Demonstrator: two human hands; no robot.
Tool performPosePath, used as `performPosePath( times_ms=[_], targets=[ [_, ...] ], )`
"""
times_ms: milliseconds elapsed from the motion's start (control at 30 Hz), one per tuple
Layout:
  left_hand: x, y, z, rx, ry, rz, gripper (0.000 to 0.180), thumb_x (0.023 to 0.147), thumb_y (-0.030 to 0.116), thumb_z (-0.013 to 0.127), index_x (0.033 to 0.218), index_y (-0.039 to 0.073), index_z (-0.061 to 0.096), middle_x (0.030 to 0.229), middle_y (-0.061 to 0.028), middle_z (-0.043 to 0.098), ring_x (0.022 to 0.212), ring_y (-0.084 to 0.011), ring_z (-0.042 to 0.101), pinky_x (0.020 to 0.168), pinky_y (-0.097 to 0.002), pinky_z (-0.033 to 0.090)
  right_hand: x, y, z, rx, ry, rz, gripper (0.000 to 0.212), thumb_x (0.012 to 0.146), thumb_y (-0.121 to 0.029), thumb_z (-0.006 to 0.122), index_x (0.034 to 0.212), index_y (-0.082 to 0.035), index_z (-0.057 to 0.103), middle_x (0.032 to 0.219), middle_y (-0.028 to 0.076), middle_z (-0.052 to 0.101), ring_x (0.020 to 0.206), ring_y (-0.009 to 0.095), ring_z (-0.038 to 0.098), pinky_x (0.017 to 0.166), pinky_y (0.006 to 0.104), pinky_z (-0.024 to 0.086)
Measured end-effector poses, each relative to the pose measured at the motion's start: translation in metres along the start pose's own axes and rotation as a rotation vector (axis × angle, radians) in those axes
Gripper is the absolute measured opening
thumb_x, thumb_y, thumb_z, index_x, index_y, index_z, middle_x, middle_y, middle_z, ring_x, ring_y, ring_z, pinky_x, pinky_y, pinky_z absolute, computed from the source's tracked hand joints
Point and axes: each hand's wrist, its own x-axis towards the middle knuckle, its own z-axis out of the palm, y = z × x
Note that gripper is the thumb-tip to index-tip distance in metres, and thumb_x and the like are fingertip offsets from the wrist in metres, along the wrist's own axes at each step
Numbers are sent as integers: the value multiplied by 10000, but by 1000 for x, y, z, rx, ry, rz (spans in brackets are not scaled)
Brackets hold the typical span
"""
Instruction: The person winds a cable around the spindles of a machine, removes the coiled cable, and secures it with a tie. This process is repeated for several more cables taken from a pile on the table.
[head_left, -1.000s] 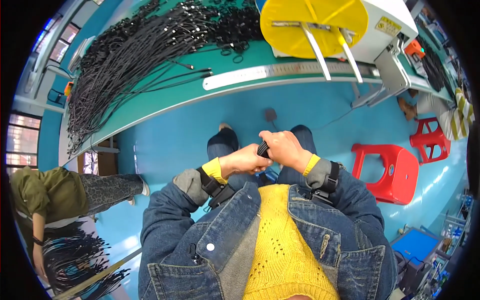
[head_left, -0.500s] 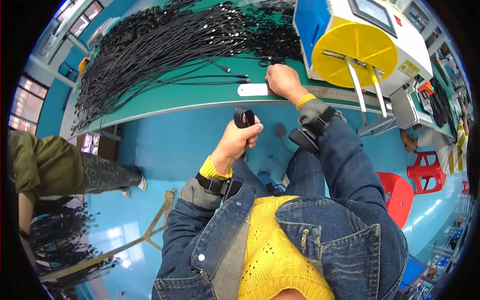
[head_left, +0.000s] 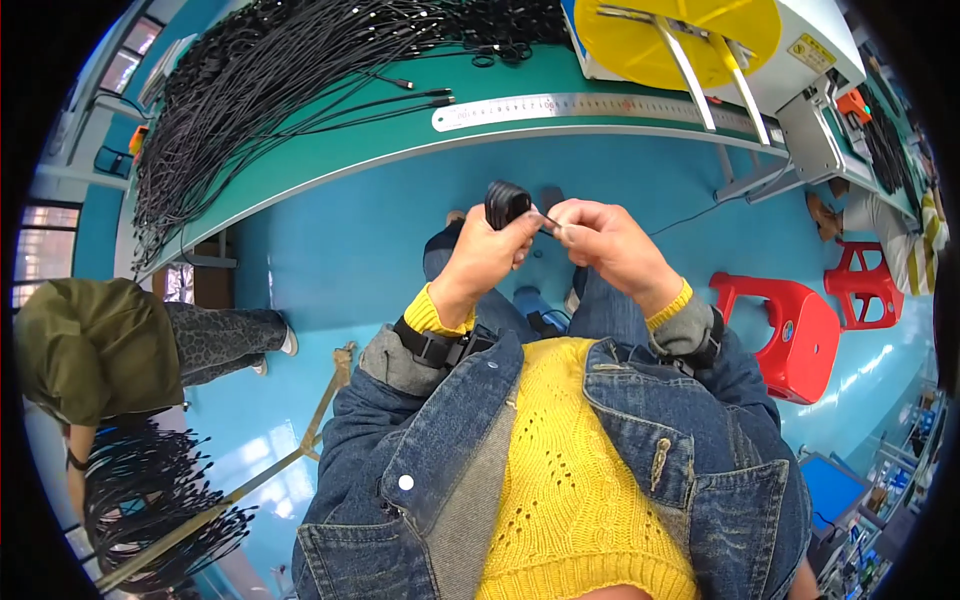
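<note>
A coiled black cable [head_left: 507,203] stands in my left hand [head_left: 478,258], whose thumb and fingers are closed round the coil's lower part. Beside it my right hand [head_left: 622,252] pinches thumb against forefinger at the coil's right side. A thin dark strand shows between the two hands, too small to tell whether it is a cable end or a separate tie. Both hands are held over my lap, in front of the table's near edge. A long heap of black cables [head_left: 290,85] covers the green table [head_left: 330,143], several plug ends pointing right.
A steel ruler [head_left: 590,106] lies along the table's front edge. Behind it is a white machine with a yellow disc [head_left: 680,40] and two protruding bars. Red stools [head_left: 800,340] stand at right. At left a person in a green top [head_left: 90,345] is near hanging black cables [head_left: 150,490].
My right hand has left the table by the ruler's end and come back to the coil in my left hand. My view has tilted, so the table sits higher and more of the ruler shows.
</note>
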Motion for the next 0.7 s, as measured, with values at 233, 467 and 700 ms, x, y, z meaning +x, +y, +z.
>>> performPosePath(
  times_ms=[233,467,700],
  targets=[
    [6,-3,4,9,-122,-216,105,842,135,583,870,45,540,628,17,466,495,-52,417,432,-207,340,-38,17,5,367,-71,103,134,873,-120,531,958,-24,573,725,25,573,577,71,533,500,211,441],
    [-2,5,17,172,-273,-349,148,800,174,630,809,51,549,615,17,482,480,-54,429,420,-203,338,-21,-44,-18,-675,-38,-170,370,734,-111,660,1064,-7,527,725,27,567,592,73,554,520,216,451],
    [-9,2,18,232,-296,-301,242,741,95,626,947,51,508,627,6,470,465,-46,409,402,-201,303,3,-13,-5,-908,-229,-482,509,658,-165,705,1078,8,475,748,19,556,576,60,528,498,206,437]
  ],
)
